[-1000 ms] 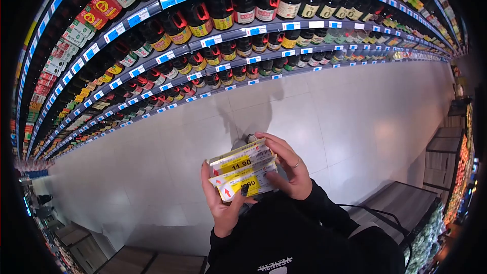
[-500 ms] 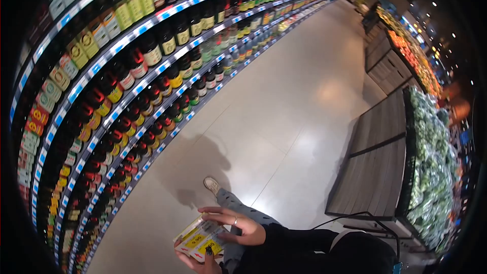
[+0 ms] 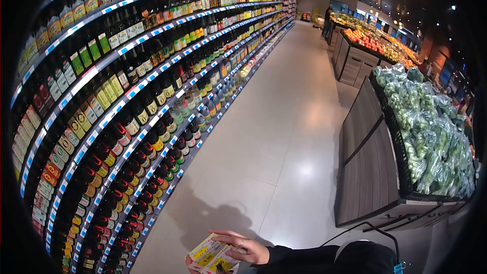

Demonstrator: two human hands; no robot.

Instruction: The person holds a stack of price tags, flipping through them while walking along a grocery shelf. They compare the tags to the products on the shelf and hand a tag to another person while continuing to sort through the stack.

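Note:
A small stack of price cards (image 3: 207, 258), white with yellow panels and printed numbers, is low in the head view. My left hand (image 3: 191, 268) grips the stack from below and the left, its thumb with a dark nail lying over the front. Most of that hand is cut off by the bottom edge. From the right comes my right hand (image 3: 249, 250), wearing a ring, with its fingers laid along the upper edge of the cards and closed on them.
Tall shelves (image 3: 152, 78) of bottles and boxes line the left side. On the right, a wood-panelled stand (image 3: 368, 167) holds bagged green vegetables (image 3: 421, 122). Fruit displays (image 3: 370, 40) and a person (image 3: 327, 20) are farther down the aisle floor (image 3: 253, 147).
The view has tilted up, showing more of the aisle and upper shelves. The hands and cards now sit lower in the picture, still held together.

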